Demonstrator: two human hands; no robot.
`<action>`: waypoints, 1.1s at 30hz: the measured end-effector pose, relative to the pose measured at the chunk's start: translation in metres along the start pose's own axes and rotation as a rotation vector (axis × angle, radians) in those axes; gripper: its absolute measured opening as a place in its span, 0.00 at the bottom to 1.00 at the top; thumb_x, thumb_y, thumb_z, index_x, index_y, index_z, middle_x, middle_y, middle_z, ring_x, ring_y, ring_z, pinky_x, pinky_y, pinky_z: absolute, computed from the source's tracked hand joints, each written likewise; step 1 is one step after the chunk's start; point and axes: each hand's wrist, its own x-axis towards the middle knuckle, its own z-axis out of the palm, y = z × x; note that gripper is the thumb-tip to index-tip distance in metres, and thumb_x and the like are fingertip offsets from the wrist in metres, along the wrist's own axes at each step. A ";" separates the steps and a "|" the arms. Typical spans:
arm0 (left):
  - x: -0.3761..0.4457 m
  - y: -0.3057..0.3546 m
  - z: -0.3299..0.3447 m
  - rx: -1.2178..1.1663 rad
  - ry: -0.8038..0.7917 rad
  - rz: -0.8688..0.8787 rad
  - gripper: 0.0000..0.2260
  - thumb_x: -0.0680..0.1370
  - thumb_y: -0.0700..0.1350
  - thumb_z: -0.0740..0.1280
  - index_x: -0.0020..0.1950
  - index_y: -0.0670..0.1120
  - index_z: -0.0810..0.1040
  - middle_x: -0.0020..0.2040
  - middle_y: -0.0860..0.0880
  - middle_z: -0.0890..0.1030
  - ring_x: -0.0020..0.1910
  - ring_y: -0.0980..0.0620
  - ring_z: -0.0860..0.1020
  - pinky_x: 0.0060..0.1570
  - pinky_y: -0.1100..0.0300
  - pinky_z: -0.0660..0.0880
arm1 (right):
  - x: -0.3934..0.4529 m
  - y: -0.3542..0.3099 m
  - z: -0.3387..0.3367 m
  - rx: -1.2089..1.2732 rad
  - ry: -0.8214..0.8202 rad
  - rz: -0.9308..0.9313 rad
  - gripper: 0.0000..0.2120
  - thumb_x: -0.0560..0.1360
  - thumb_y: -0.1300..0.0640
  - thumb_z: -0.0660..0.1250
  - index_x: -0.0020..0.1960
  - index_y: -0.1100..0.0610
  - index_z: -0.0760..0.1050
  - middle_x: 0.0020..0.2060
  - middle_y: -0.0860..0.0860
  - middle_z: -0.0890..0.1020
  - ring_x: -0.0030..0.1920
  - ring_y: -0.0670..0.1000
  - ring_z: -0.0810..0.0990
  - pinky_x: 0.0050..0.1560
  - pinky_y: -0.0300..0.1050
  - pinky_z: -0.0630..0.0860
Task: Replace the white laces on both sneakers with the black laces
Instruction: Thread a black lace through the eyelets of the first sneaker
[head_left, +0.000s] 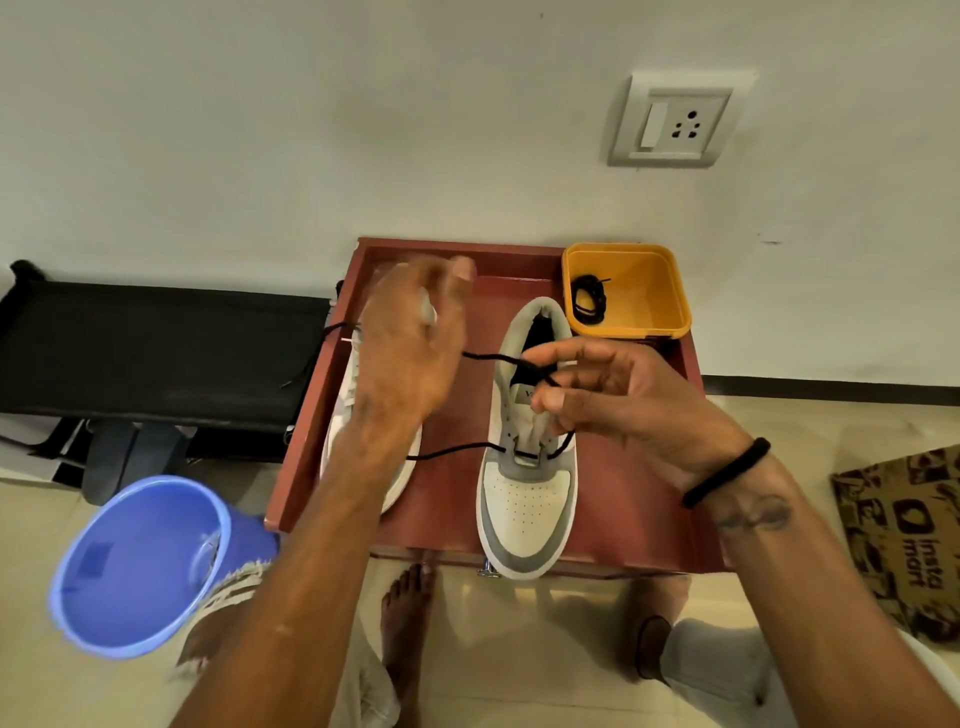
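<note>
Our black lace (498, 451) sits through only the lowest eyelets of the right-hand sneaker (524, 467) on the red table (623, 519). Our right hand (613, 400) pinches one end above the tongue, while the blurred left hand (410, 353), fingers loosely spread, seems to have the other strand running under it, though we cannot tell its grip. If we pull unevenly, the ends could come out lopsided or slip from an eyelet; the spare lace (587, 300) waits in the yellow tub (670, 312).

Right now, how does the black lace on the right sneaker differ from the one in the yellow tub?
The black lace on the right sneaker is stretched out and threaded through the bottom eyelets; the lace in the yellow tub lies bundled and loose. The right hand pinches the first; nothing touches the second. Both are black.
</note>
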 end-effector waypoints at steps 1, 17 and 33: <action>-0.007 0.008 0.006 -0.102 -0.182 0.017 0.21 0.85 0.61 0.55 0.58 0.50 0.82 0.53 0.54 0.84 0.51 0.59 0.80 0.50 0.66 0.75 | 0.001 0.000 0.000 0.015 0.020 -0.019 0.20 0.70 0.59 0.76 0.61 0.58 0.82 0.43 0.56 0.85 0.40 0.53 0.80 0.52 0.52 0.82; 0.004 0.001 0.020 -0.143 -0.461 0.105 0.16 0.82 0.56 0.68 0.69 0.55 0.78 0.37 0.55 0.83 0.40 0.61 0.82 0.45 0.69 0.78 | 0.001 0.017 -0.021 -0.711 0.597 -0.105 0.20 0.71 0.43 0.78 0.61 0.46 0.80 0.57 0.43 0.82 0.56 0.43 0.81 0.55 0.41 0.78; 0.014 -0.010 0.014 -0.313 -0.338 -0.044 0.06 0.80 0.51 0.71 0.51 0.50 0.86 0.38 0.53 0.85 0.35 0.65 0.78 0.43 0.65 0.75 | 0.003 0.011 -0.053 0.283 0.938 -0.001 0.09 0.77 0.58 0.72 0.55 0.61 0.84 0.36 0.52 0.86 0.32 0.48 0.78 0.42 0.47 0.79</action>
